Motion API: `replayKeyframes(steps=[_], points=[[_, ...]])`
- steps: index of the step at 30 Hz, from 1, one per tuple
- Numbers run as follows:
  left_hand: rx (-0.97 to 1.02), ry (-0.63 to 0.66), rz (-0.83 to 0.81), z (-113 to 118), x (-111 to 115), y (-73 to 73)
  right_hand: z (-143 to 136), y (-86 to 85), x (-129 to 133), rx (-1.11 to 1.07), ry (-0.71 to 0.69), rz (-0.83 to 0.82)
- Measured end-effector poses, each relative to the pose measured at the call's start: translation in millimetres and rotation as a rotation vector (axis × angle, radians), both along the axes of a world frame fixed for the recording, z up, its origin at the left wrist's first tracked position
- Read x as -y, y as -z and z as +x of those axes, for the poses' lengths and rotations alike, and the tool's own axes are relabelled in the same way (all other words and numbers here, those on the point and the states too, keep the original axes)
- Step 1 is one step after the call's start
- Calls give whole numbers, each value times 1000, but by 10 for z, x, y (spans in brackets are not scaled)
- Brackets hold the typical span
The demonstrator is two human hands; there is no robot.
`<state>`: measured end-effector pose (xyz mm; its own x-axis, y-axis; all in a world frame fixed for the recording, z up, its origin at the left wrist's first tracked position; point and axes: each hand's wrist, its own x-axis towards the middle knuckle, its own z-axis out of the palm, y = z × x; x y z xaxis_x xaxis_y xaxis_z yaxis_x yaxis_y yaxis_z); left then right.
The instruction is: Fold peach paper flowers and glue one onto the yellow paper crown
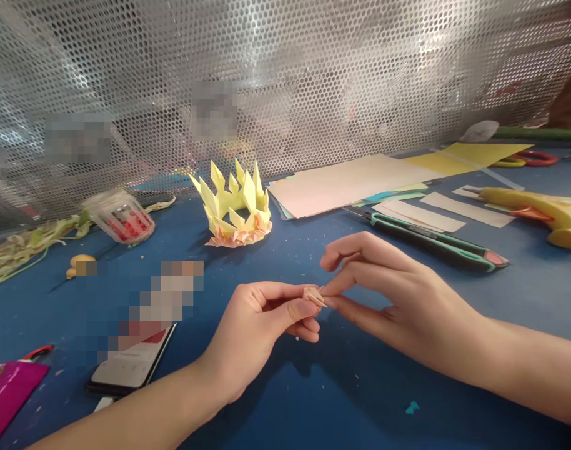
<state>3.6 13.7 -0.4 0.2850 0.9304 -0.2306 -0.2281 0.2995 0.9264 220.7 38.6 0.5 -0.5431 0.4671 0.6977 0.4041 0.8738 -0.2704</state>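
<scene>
A small folded piece of pale pink paper (314, 297) is held above the blue table, near the middle of the view. My left hand (267, 315) pinches it between thumb and forefinger, the other fingers curled beneath. From the right, my right hand (388, 294) has its thumb and a finger pressed together at the folded paper's right edge, with its forefinger raised and bent above. Behind them stands a yellow paper crown (236, 203), its lower front rim lined with pink folded pieces.
Paper sheets (346, 181) lie behind, with pale strips (468, 209), a green-and-black cutter (435, 240) and a yellow glue gun (543, 206) at the right. Left are a clear jar (126, 219), a phone (130, 365) and a magenta packet (14, 394). A perforated metal screen (285, 81) rises behind.
</scene>
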Motion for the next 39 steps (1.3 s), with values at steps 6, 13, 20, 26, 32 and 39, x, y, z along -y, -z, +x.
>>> replayKeyframes(steps=[6, 13, 20, 26, 32, 39], points=[[-35, 37, -25, -8, -23, -37, 9, -24, 3, 105, -35, 136], [-64, 87, -22, -43, -30, -21, 52, -73, 1, 103, -100, 97], [-39, 120, -2, -38, -49, -39, 55, -88, -8, 66, -188, 54], [-43, 125, -2, -35, -33, -44, 74, -37, -35, 75, -211, 81], [-48, 140, -5, -31, -37, -62, 84, -49, -31, 109, -223, 136], [-52, 168, -22, -32, -34, -89, 105, -183, -28, 252, -286, 284]])
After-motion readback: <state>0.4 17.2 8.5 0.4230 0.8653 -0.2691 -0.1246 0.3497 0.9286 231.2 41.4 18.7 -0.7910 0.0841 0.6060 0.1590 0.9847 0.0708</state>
